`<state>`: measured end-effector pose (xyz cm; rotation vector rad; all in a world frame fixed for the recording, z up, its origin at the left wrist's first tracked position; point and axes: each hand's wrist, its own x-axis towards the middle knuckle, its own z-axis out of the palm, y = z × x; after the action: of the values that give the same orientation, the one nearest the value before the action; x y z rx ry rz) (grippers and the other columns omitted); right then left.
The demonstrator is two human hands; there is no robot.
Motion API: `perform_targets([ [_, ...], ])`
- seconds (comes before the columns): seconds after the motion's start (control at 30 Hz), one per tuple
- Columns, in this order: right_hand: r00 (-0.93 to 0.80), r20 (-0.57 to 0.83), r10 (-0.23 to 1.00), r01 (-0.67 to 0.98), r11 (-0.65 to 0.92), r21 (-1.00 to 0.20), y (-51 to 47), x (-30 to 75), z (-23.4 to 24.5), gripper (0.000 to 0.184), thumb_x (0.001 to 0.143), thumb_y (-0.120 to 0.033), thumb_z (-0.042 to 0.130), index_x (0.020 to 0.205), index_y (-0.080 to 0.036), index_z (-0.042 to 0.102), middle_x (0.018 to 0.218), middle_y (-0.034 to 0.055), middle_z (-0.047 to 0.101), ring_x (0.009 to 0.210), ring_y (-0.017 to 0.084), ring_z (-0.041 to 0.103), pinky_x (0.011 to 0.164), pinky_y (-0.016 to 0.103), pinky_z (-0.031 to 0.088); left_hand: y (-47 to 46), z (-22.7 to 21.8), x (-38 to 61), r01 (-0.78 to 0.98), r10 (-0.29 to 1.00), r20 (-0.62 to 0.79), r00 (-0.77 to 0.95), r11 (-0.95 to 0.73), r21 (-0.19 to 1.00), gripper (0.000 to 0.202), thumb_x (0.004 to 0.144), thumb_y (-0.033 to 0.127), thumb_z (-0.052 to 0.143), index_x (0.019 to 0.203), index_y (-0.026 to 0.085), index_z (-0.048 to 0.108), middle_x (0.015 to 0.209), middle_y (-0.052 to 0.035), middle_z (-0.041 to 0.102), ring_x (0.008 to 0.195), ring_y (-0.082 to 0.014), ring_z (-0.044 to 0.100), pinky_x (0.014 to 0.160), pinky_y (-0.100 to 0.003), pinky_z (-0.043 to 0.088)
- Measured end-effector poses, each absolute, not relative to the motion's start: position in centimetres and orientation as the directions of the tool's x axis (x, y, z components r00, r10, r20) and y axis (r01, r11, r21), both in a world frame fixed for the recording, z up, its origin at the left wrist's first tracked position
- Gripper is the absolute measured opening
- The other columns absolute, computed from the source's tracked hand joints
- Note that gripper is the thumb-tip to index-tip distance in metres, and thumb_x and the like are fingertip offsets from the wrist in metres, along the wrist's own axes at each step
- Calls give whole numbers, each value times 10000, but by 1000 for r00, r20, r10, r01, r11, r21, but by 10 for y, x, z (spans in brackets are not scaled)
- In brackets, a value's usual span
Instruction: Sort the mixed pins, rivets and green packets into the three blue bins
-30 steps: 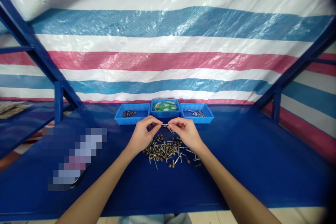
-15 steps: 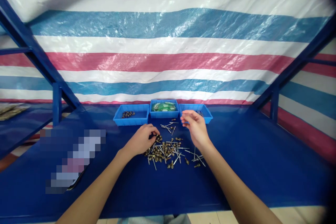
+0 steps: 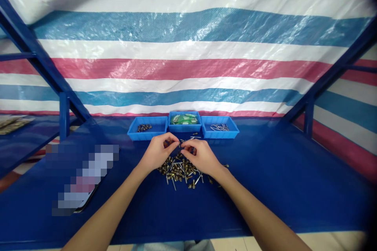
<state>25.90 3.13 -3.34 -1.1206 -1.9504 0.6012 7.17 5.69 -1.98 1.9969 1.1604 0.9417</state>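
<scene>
A heap of small brass pieces and thin metal pins (image 3: 179, 170) lies in the middle of the blue table (image 3: 265, 188). Above its far edge my left hand (image 3: 157, 153) and my right hand (image 3: 200, 157) meet, fingertips almost touching. Each hand is closed in a pinch on a small part from the heap; the parts are too small to name apart. Behind the hands stand three blue trays: the left tray (image 3: 147, 129) holds brass pieces, the middle tray (image 3: 184, 121) holds green packets, the right tray (image 3: 220, 128) holds metal pins.
A striped pink, white and blue tarp (image 3: 188, 47) hangs behind the table. Blue frame bars (image 3: 63, 119) rise at both sides. A blurred flat object (image 3: 82, 180) lies at the left. A side shelf (image 3: 14, 123) carries more parts.
My right hand came back from the right tray to the heap. My left hand lifted off the heap, and the two hands now meet in a pinch.
</scene>
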Motion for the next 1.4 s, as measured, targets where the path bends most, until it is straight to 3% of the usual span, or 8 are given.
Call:
perform_targets([
  [0.2, -212, 431, 877, 410, 480, -775, 33, 261, -27, 162, 868, -250, 582, 788, -203, 715, 748, 25, 702, 671, 167, 611, 614, 274, 442, 52, -17, 77, 163, 874, 320, 366, -398, 903, 134, 822, 290, 647, 852, 160, 634, 923, -63, 675, 857, -178, 636, 785, -306, 517],
  [0.33, -153, 368, 917, 255, 397, -882, 36, 263, -28, 155, 851, -289, 601, 805, -194, 715, 777, 32, 715, 715, 181, 636, 635, 274, 467, 49, -14, 79, 198, 876, 311, 368, -401, 895, 152, 789, 243, 687, 908, 159, 643, 801, -26, 641, 719, -137, 587, 702, -274, 507],
  [0.43, -173, 339, 925, 187, 369, -911, 37, 263, -30, 153, 840, -300, 613, 809, -189, 715, 785, 32, 713, 728, 179, 634, 653, 275, 476, 48, -15, 80, 198, 860, 326, 394, -425, 883, 132, 773, 219, 702, 880, 159, 651, 810, -27, 636, 719, -134, 580, 701, -268, 505],
  [0.97, -213, 286, 934, 150, 320, -935, 37, 264, -29, 146, 827, -298, 628, 838, -184, 717, 812, 34, 719, 732, 177, 646, 652, 275, 482, 47, -17, 81, 305, 791, 477, 383, -596, 743, 97, 790, 247, 711, 779, 176, 647, 806, -37, 676, 736, -160, 623, 696, -275, 503],
  [1.07, -187, 319, 929, 299, 363, -883, 37, 264, -33, 132, 839, -255, 607, 880, -196, 719, 813, 33, 720, 719, 180, 644, 644, 283, 481, 50, -16, 77, 359, 791, 512, 337, -610, 706, 81, 804, 251, 692, 802, 184, 647, 822, -36, 671, 756, -166, 621, 698, -280, 504],
  [1.23, -359, 446, 820, 583, 570, -579, 32, 261, -37, 219, 785, -93, 627, 941, -215, 720, 890, 51, 706, 897, 218, 602, 844, 359, 459, 60, -11, 61, 544, 756, 644, 122, -593, 594, 70, 845, 270, 629, 825, 203, 633, 865, -29, 659, 784, -173, 608, 758, -311, 507],
  [1.3, -418, 424, 804, 604, 594, -531, 30, 260, -38, 226, 792, -100, 628, 962, -217, 721, 922, 53, 701, 920, 221, 589, 860, 365, 453, 64, -9, 52, 659, 724, 689, 7, -522, 542, 63, 864, 245, 589, 893, 211, 633, 952, -46, 651, 897, -209, 598, 849, -362, 487],
  [1.4, -437, 386, 812, 621, 583, -523, 29, 258, -40, 205, 812, -120, 615, 951, -221, 727, 912, 44, 699, 904, 214, 595, 833, 350, 458, 67, -8, 43, 815, 730, 674, -115, -319, 484, 282, 845, 233, 587, 1127, 217, 590, 1197, -113, 562, 1118, -324, 498, 917, -495, 430],
])
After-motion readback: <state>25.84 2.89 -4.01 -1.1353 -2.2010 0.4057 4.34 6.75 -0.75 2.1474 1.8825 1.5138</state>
